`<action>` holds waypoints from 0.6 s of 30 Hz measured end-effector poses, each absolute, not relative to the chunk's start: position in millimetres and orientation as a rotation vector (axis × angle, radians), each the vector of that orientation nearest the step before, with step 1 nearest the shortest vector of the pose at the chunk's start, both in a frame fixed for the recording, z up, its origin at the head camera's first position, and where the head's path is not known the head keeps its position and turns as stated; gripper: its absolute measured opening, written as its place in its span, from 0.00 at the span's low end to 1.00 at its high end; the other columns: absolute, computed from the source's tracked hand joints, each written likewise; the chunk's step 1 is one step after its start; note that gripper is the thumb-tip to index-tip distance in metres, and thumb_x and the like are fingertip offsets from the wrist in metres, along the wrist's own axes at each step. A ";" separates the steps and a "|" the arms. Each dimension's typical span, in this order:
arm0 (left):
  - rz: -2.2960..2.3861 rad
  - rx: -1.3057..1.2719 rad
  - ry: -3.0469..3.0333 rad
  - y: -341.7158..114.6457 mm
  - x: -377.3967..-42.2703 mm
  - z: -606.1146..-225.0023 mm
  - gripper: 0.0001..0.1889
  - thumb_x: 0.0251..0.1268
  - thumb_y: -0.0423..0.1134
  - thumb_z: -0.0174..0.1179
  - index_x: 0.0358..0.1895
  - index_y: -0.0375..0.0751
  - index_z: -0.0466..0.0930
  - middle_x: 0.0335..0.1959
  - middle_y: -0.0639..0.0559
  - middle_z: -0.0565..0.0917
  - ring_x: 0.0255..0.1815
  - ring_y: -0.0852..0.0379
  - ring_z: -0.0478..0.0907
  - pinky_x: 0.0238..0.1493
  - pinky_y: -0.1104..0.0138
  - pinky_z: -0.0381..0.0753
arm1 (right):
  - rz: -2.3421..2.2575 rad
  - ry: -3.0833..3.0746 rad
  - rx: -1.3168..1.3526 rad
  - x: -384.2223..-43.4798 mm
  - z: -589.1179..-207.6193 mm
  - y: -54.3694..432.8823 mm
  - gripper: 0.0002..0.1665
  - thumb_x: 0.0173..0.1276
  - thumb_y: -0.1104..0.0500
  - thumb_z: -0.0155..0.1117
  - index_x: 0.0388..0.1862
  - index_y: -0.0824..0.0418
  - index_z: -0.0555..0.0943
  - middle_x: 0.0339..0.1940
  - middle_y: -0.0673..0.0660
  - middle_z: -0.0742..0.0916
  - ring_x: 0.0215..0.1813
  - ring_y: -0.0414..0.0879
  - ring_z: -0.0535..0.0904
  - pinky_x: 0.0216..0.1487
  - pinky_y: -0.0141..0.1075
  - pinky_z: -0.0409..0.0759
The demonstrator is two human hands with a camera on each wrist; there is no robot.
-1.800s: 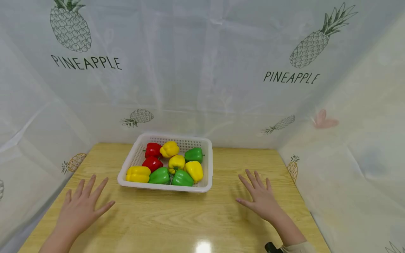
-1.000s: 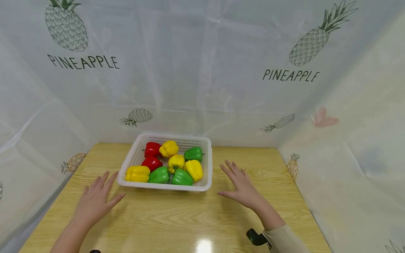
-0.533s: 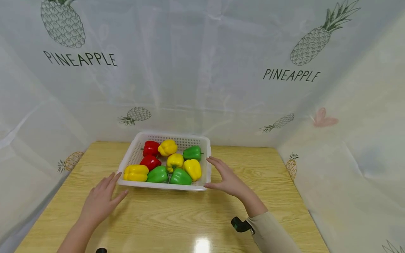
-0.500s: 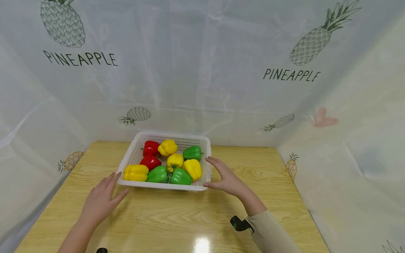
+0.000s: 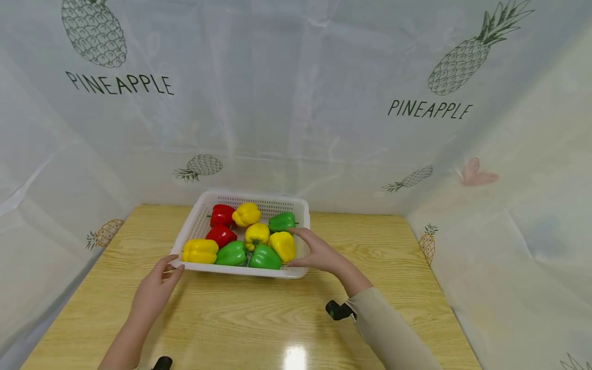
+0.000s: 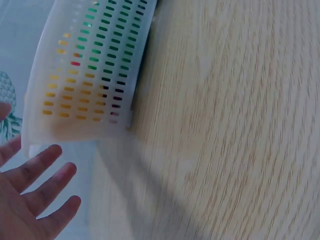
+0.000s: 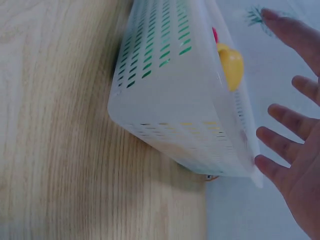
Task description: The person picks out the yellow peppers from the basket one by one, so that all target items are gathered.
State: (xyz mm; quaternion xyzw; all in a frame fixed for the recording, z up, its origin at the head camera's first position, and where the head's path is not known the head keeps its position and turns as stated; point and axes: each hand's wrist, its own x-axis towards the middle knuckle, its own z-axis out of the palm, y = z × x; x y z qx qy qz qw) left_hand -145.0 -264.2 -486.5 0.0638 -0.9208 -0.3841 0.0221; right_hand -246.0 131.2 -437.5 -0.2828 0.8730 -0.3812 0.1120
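Observation:
A white slotted plastic basket point(image 5: 300, 271) holds several glossy bell peppers: red point(image 5: 221, 236), yellow point(image 5: 200, 251) and green point(image 5: 265, 257). At its front left corner is my left hand point(image 5: 154, 290). Thumb and index fingertip are close together at the rim in the head view; the left wrist view shows the thumb a little above the rim and the other fingers extended. My right hand point(image 5: 324, 255) reaches over the right rim, thumb and index finger spread on either side of a yellow bell pepper point(image 5: 282, 246). Whether they touch it is unclear.
The basket stands at the back of a light wood-grain table point(image 5: 240, 308). White sheeting printed with pineapples point(image 5: 296, 103) hangs behind and at both sides. A small black device point(image 5: 339, 310) is at the right sleeve; another black piece point(image 5: 163, 363) shows near the left wrist.
Both hands have moved inward to the basket. The left thumb and index finger have drawn together at the corner, while the right hand has passed over the rim. The peppers have not moved.

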 end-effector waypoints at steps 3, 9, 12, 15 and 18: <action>-1.288 0.261 -2.780 -262.1 -145.3 -487.8 0.32 0.76 0.58 0.45 0.70 0.37 0.61 0.55 0.31 0.76 0.54 0.34 0.75 0.45 0.48 0.77 | -1.101 2.572 -0.835 -253.0 -439.1 128.4 0.50 0.54 0.56 0.79 0.73 0.59 0.64 0.73 0.57 0.68 0.74 0.54 0.59 0.71 0.52 0.57; -1.506 0.413 -2.574 -258.8 -149.8 -491.8 0.27 0.76 0.54 0.49 0.66 0.37 0.67 0.45 0.37 0.83 0.43 0.52 0.82 0.39 0.70 0.78 | -1.046 2.568 -0.837 -265.3 -441.2 122.6 0.51 0.54 0.57 0.80 0.74 0.58 0.63 0.72 0.57 0.69 0.73 0.54 0.61 0.71 0.51 0.59; -1.581 0.474 -2.514 -257.3 -152.6 -490.9 0.25 0.75 0.51 0.52 0.64 0.36 0.68 0.42 0.40 0.84 0.37 0.62 0.82 0.39 0.69 0.79 | -1.030 2.550 -0.844 -270.8 -443.3 121.4 0.51 0.54 0.59 0.79 0.74 0.59 0.63 0.72 0.57 0.69 0.72 0.55 0.62 0.70 0.51 0.60; -1.647 0.506 -2.467 -255.8 -155.0 -490.4 0.24 0.74 0.48 0.54 0.63 0.34 0.68 0.37 0.44 0.85 0.32 0.66 0.81 0.38 0.70 0.80 | -1.012 2.539 -0.849 -275.7 -444.7 120.5 0.51 0.55 0.59 0.79 0.74 0.59 0.62 0.71 0.57 0.70 0.71 0.57 0.64 0.69 0.51 0.61; -1.718 0.535 -2.424 -254.7 -156.8 -490.6 0.23 0.74 0.46 0.55 0.61 0.32 0.66 0.36 0.48 0.86 0.31 0.66 0.81 0.37 0.70 0.80 | -0.988 2.531 -0.849 -279.8 -443.7 119.7 0.51 0.55 0.59 0.79 0.74 0.60 0.62 0.71 0.58 0.71 0.69 0.59 0.65 0.69 0.51 0.62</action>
